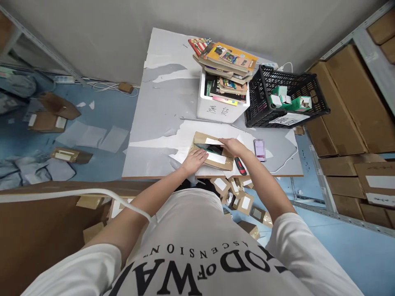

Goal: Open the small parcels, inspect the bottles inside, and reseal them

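A small brown cardboard box (226,165) lies near the front edge of the table, its top parted along a slot. Something dark shows inside, too shaded to name. My left hand (194,161) grips the near left side of the box, fingers over the flap. At the far right side, my right hand (233,146) holds the flap edge by the white label. A red and black utility knife (240,166) lies just right of the box, below my right forearm. Farther right is a phone (259,150) with its screen lit.
Behind the box stand a white bin (216,109) heaped with books (231,55) and a black crate (262,109) holding green-white cartons. Small boxes (245,203) lie beneath the table edge. Shelves with large cartons (348,98) rise on the right. Papers (89,135) litter the left floor.
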The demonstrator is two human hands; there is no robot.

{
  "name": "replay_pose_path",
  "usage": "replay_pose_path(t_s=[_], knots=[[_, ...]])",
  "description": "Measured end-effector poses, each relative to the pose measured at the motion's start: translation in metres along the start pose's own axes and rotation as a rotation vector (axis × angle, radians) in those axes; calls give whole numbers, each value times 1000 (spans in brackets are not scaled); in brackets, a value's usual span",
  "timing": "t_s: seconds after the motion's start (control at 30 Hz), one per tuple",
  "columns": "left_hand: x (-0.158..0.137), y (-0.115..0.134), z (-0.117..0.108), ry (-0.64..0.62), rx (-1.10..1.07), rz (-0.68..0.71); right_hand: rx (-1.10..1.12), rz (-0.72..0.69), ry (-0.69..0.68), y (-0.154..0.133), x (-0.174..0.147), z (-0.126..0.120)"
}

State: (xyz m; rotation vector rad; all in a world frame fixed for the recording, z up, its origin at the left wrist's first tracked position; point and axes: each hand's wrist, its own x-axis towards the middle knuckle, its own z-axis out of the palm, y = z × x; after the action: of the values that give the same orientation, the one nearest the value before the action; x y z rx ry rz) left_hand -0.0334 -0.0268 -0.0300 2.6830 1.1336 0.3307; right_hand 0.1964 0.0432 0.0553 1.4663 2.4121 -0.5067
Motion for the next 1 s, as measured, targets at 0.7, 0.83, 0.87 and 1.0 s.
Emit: replay_pose_path(t_s=[0.7,0.83,0.87,1.0], knots=[[2,-31,-46,-114,-80,-90,-11,-39,274,-20,-27,43],[11,-73,-52,-250,-223,6,40,30,78,-44,-37,39],[12,-80,-49,-243,-269,9,51,99,58,-50,-37,37],[11,-90,-38,-167,-376,-29,61,258,99,-70,-40,37]])
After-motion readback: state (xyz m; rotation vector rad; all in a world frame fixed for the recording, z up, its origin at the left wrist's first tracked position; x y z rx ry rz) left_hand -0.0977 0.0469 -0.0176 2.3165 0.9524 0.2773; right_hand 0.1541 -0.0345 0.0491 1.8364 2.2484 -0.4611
